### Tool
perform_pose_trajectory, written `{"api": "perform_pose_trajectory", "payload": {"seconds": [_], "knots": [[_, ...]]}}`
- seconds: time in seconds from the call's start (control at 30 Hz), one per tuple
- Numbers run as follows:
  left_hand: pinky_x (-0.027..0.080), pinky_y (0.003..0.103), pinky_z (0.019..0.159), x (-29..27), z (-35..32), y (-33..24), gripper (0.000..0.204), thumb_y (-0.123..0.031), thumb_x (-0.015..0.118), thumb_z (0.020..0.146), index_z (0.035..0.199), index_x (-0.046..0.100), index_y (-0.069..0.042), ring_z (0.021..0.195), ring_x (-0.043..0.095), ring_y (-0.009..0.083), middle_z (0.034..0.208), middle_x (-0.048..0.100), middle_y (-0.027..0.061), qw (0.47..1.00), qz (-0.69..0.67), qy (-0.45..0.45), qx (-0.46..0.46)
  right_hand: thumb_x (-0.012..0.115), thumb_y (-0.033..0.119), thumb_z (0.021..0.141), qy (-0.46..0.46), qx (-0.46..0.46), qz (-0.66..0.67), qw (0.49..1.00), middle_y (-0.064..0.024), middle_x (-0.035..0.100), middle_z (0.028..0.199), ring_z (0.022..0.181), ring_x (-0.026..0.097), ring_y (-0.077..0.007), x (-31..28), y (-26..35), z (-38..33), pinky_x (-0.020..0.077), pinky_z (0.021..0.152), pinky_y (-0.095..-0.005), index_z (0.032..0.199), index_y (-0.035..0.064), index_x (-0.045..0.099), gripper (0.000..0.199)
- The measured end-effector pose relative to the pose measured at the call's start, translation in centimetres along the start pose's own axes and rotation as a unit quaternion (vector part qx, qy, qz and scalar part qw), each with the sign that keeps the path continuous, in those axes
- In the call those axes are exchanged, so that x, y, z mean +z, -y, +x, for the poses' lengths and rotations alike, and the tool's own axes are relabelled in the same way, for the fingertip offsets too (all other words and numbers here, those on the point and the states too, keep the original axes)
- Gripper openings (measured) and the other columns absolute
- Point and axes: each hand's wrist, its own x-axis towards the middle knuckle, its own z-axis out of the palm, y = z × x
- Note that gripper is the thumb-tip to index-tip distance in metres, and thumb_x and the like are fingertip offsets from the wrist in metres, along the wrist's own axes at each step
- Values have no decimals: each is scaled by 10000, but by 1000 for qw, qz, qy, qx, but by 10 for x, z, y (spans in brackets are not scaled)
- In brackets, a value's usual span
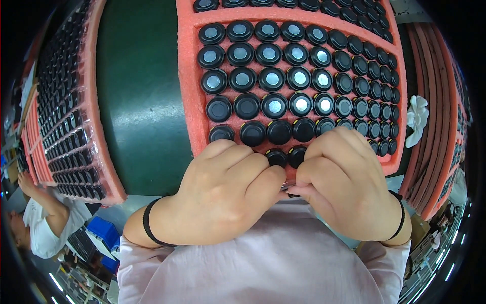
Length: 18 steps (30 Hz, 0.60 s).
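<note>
Before me lies a pink foam tray point(186, 76) filled with rows of round black parts point(252, 133). Several parts toward the upper left carry a silver disc point(274, 106) on top; the others show plain black faces. My left hand point(228, 190) and my right hand point(349, 182) meet over the tray's near edge, fingers curled and closed. Between their fingertips is a small, thin, shiny piece point(287, 186), mostly hidden, whose kind I cannot make out. Knuckles of both hands cover some of the nearest parts.
A green tabletop point(142, 101) runs along the left. Beyond it is another foam tray point(109, 167) of black parts under clear plastic. Stacked pink foam trays point(430, 111) stand at the right, beside a crumpled white tissue point(417, 119). A co-worker point(55, 228) and a blue bin point(104, 230) are at lower left.
</note>
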Motion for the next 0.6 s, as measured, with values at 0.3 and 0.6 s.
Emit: {"api": "perform_pose_trajectory", "payload": {"seconds": [0.3, 0.6], "knots": [[452, 371, 622, -8, -5, 2, 339, -201, 894, 681, 913, 706, -40, 661, 611, 257, 775, 660, 68, 996, -72, 31, -45, 844, 149, 692, -19, -24, 1, 1000, -85, 560, 889, 786, 555, -287, 5, 2, 0, 421, 684, -407, 850, 61, 625, 284], [461, 372, 607, -12, -11, 2, 331, -231, 879, 700, 901, 702, -38, 657, 613, 258, 761, 646, 65, 997, -60, 24, -51, 873, 159, 634, -29, 6, -6, 1000, -70, 561, 909, 813, 560, -279, 8, 9, 3, 424, 701, -397, 816, 81, 623, 319]]}}
